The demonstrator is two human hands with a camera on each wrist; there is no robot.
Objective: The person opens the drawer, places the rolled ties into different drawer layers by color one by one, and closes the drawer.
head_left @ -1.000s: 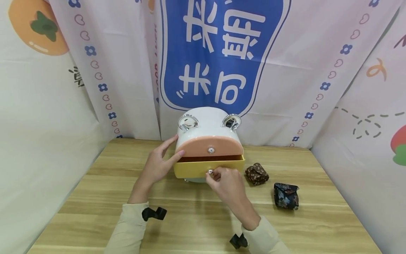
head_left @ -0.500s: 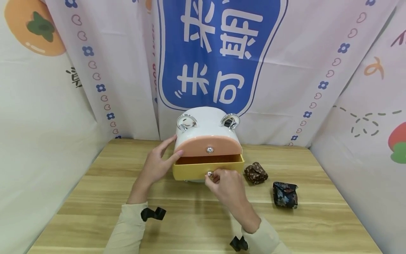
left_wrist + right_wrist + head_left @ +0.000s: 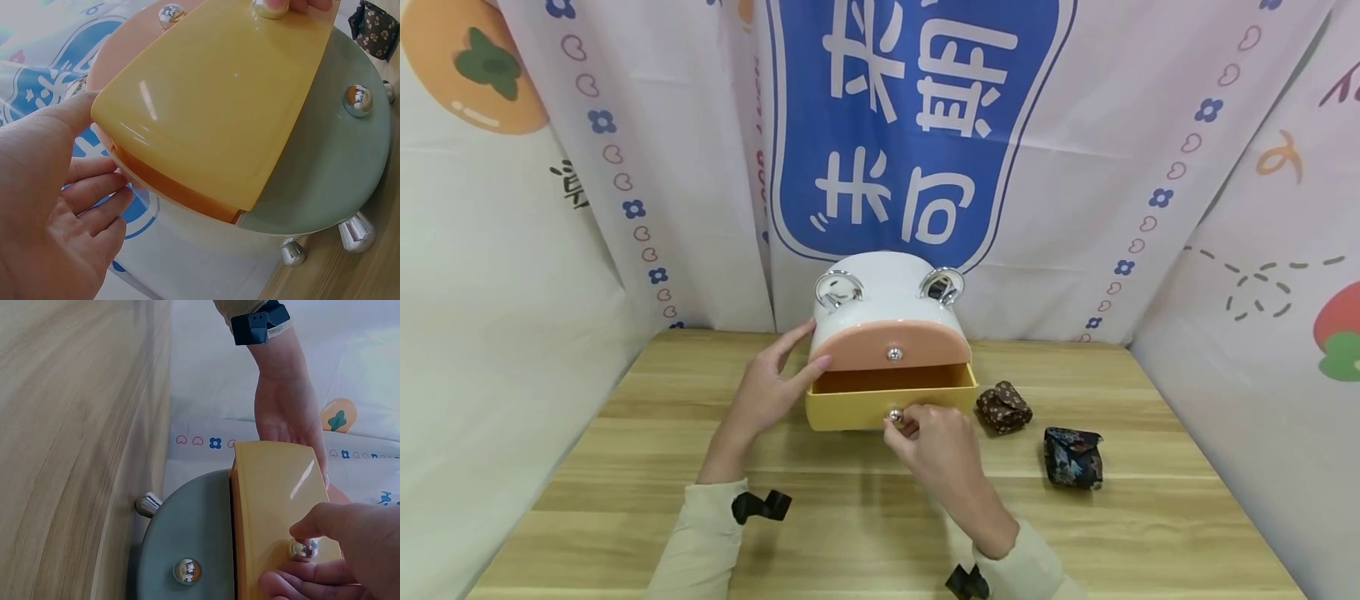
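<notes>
A rounded white drawer box (image 3: 886,296) with two shiny round ear-like pieces stands at the back of the table. Its yellow middle drawer (image 3: 842,410) is pulled out, and the part of its inside that shows holds nothing. Thumb and fingers of my right hand (image 3: 943,442) pinch the silver knob (image 3: 304,549) on that drawer. My left hand (image 3: 767,387) rests against the box's left side, thumb at the front edge and the other fingers extended along the side. Above is a closed peach drawer (image 3: 850,346); below, a closed green drawer (image 3: 312,169) with its own knob.
To the right of the box lie a small brown patterned pouch (image 3: 1004,407) and a dark floral pouch (image 3: 1072,458). The wooden table (image 3: 1150,517) ends at a printed cloth wall (image 3: 1052,308) close behind the box. Silver feet (image 3: 356,232) support the box.
The yellow drawer has slid further out toward the person, drawn by the right hand on its knob, and more of its inside shows. The left hand stays at the box's side.
</notes>
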